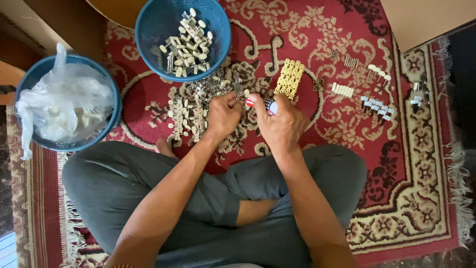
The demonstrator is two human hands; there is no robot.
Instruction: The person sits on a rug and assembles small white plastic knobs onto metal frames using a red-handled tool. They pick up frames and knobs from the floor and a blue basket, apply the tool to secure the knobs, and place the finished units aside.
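Observation:
I sit cross-legged on a red patterned carpet (406, 164). My left hand (223, 116) pinches a small metal part with a cream knob at the edge of a pile of such parts (191, 111) in front of me. My right hand (280, 121) grips a tool with a red, white and dark handle (267, 103), its tip pointing toward the piece in my left hand. The two hands almost touch.
A blue basket (218, 44) holds several more cream-knobbed parts at the top. Another blue basket (115, 106) at left holds a clear plastic bag. A yellow strip of parts (290, 77), small white pieces (342, 90) and several metal bits (377, 106) lie to the right.

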